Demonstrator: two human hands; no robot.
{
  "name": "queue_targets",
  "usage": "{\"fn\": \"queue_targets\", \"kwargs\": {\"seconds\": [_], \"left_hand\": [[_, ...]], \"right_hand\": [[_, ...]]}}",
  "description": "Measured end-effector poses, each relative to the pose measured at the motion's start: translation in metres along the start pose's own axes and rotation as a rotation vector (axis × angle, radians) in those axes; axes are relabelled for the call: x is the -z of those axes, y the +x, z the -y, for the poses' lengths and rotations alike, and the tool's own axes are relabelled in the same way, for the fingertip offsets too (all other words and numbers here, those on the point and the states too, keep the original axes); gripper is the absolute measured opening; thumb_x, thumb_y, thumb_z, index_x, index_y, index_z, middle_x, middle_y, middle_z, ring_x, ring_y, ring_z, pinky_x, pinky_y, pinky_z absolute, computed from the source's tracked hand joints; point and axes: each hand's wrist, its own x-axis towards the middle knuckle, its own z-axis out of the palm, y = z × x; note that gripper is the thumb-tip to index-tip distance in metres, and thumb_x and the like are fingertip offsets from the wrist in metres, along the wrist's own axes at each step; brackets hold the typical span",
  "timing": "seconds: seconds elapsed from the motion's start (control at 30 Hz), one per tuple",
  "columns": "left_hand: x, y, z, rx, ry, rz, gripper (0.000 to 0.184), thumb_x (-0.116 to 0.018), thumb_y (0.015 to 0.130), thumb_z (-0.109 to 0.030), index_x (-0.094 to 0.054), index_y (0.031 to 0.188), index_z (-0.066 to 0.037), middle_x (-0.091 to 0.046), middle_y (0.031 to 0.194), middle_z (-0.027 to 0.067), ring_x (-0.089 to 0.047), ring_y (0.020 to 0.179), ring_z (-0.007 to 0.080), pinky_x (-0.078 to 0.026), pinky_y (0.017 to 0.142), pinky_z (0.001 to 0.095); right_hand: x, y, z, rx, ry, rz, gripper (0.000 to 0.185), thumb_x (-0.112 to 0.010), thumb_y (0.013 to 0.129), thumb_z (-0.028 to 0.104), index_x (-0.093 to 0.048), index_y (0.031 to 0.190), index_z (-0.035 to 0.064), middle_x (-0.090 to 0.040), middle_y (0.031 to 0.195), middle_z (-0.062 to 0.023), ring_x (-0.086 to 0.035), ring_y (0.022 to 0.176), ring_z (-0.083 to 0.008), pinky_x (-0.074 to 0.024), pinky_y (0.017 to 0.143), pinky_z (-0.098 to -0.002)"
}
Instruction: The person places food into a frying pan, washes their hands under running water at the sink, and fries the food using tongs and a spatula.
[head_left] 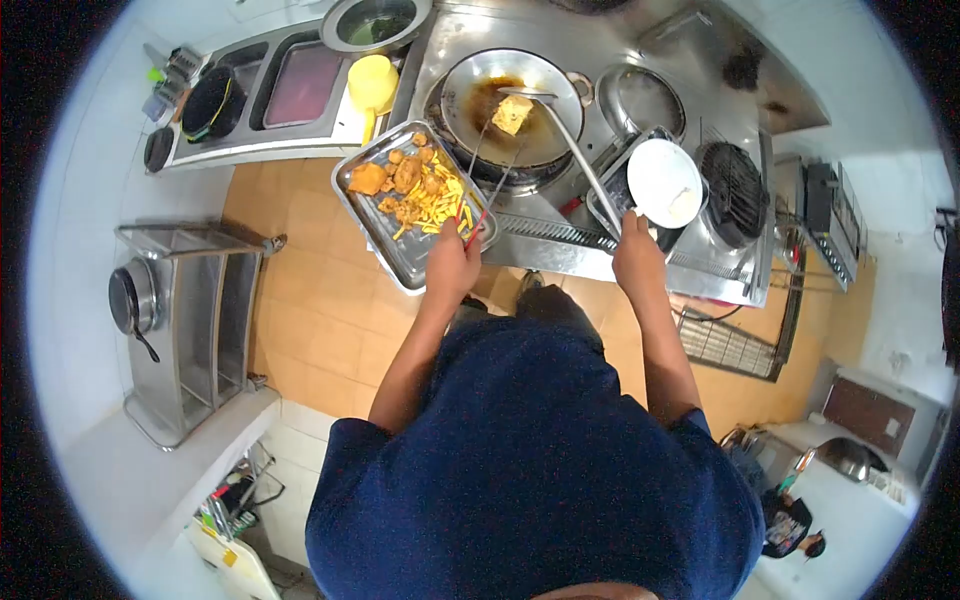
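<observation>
My left hand (pixel 453 265) is closed around tongs (pixel 483 213) with red handles, whose two arms reach up over the wok (pixel 458 88). My right hand (pixel 638 258) grips the long metal handle of a spatula (pixel 590 175), its flat head above the wok. At the tongs' far ends and against the spatula head is a golden square fried piece (pixel 512 116); whether it is pinched or resting is unclear. Dark oil (pixel 487 92) lies in the wok. Beside my left hand a metal tray (pixel 408 268) bears yellow fries (pixel 440 207) and browned fried pieces (pixel 408 172).
A white bowl (pixel 664 180) stands near my right hand, with a round metal pan (pixel 640 100) behind it. A black grate (pixel 735 185) is farther right. Leftward are a yellow dipper (pixel 372 82) and sinks (pixel 303 75). Another person (pixel 787 522) is at lower right.
</observation>
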Motion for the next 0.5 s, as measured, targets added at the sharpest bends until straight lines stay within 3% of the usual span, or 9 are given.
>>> {"fn": "queue_targets", "kwargs": {"seconds": [0.17, 0.33, 0.5], "left_hand": [[0.014, 0.006, -0.014, 0.004, 0.122, 0.046, 0.037, -0.061, 0.09, -0.021, -0.051, 0.111, 0.007, -0.064, 0.084, 0.0316, -0.063, 0.081, 0.0488, -0.049, 0.069, 0.0546], [0.013, 0.0, -0.021, 0.063, 0.136, 0.012, 0.033, -0.062, 0.089, -0.021, -0.051, 0.104, 0.006, -0.065, 0.084, 0.03, -0.064, 0.08, 0.048, -0.05, 0.069, 0.0539], [-0.006, -0.002, -0.021, 0.087, 0.267, -0.028, 0.036, -0.064, 0.087, -0.021, -0.051, 0.107, 0.006, -0.065, 0.085, 0.0293, -0.065, 0.08, 0.0471, -0.051, 0.07, 0.0533]], "right_hand": [[-0.012, 0.0, 0.0, -0.049, 0.01, -0.012, 0.024, -0.051, 0.088, 0.001, -0.043, 0.109, 0.0062, -0.056, 0.106, -0.0208, -0.065, 0.089, -0.0441, -0.0546, 0.068, -0.0527], [-0.017, 0.01, -0.024, -0.063, 0.28, -0.004, 0.034, -0.06, 0.085, 0.009, -0.047, 0.116, 0.0067, -0.057, 0.12, -0.0236, -0.062, 0.098, -0.0447, -0.0514, 0.079, -0.0557], [-0.037, 0.032, -0.054, 0.129, 0.432, -0.108, 0.034, -0.063, 0.082, 0.004, -0.047, 0.112, 0.002, -0.059, 0.111, -0.0261, -0.06, 0.099, -0.0469, -0.0488, 0.083, -0.0542]]}}
